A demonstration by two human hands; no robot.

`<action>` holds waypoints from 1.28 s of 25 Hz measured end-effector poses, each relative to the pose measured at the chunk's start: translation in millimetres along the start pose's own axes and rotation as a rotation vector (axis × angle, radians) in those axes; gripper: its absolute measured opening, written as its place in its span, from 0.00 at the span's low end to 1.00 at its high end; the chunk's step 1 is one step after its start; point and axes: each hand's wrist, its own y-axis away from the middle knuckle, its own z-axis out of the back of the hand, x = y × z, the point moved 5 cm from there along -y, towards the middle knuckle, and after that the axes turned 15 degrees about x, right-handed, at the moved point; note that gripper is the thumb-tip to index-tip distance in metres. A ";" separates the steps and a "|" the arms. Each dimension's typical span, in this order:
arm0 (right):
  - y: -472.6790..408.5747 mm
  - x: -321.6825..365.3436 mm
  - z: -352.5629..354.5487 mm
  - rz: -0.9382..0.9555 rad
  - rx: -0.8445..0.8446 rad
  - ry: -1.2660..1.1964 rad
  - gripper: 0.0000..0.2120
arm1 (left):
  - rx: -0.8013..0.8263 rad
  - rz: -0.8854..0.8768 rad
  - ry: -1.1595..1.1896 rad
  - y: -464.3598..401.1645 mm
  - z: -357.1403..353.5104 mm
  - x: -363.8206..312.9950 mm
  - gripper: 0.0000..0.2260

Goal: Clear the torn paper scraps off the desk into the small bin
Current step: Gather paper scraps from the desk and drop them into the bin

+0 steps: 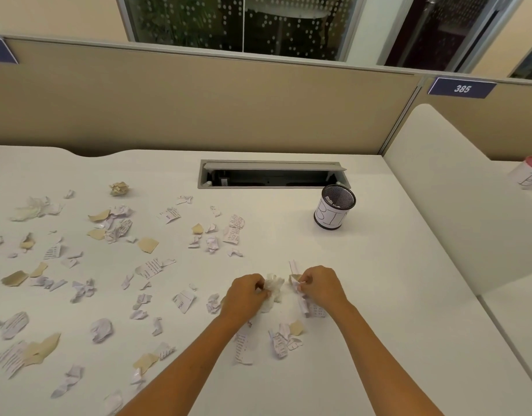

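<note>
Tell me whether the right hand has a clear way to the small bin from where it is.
Probably yes. The right hand grips scraps, and the desk between it and the small bin is bare; the bin's mouth is open.

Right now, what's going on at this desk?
A person is gathering torn paper scraps on a white desk. The left hand grips a crumpled white scrap, and the right hand pinches other white scraps, both near the front middle. The small mesh bin stands upright further back to the right, apart from both hands. Many scraps still lie across the left half of the desk, including a crumpled tan ball near the back.
</note>
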 end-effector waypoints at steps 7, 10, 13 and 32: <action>12.4 19.6 19.3 0.167 0.112 -0.719 0.14 | -0.023 0.027 0.456 6.1 31.0 1.4 0.09; 18.8 42.8 7.0 0.259 0.274 -0.790 0.09 | 0.009 0.038 0.604 3.7 34.9 -1.6 0.10; 22.0 56.8 -1.7 0.294 0.190 -0.728 0.08 | 0.087 -0.009 0.823 1.2 33.1 -8.2 0.07; -40.3 52.4 169.2 0.165 -0.582 -0.236 0.09 | 0.115 -0.066 0.171 -13.5 32.0 34.2 0.09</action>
